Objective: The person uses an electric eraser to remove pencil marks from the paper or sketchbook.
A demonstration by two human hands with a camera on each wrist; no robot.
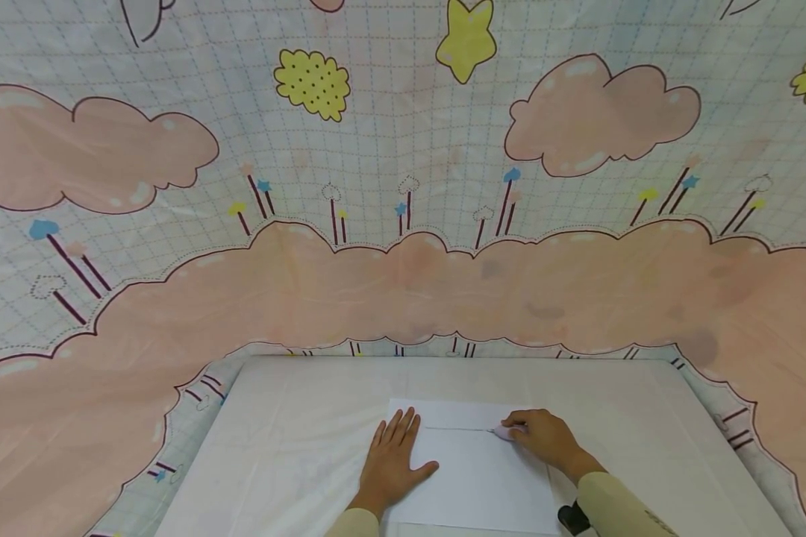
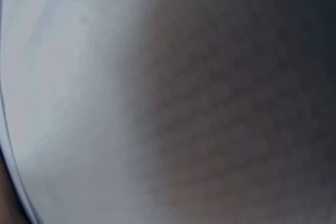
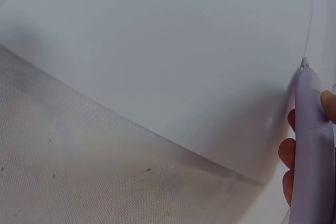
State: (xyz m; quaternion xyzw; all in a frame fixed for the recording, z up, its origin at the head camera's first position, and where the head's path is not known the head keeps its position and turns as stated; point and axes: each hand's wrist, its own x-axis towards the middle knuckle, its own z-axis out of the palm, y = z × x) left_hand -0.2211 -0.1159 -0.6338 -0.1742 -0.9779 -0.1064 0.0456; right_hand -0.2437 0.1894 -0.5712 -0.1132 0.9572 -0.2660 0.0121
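Note:
A sheet of white paper point(image 1: 477, 485) lies on the white-covered table. My left hand point(image 1: 392, 462) rests flat on its left side, fingers straight and thumb spread. With my right hand point(image 1: 547, 440) I grip a lavender utility knife point(image 3: 314, 145), its small metal tip on the paper near the upper right. A thin straight line point(image 1: 460, 429) runs across the upper part of the sheet from near my left fingers to that tip. In the right wrist view, the fingers point(image 3: 287, 153) curl around the knife's body. The left wrist view is blurred and shows only pale and dark surfaces.
The white table point(image 1: 295, 418) extends around the paper. A small black object point(image 1: 573, 517) is at my right wrist. Behind the table hangs a patterned cloth point(image 1: 403, 291) with pink clouds and stars.

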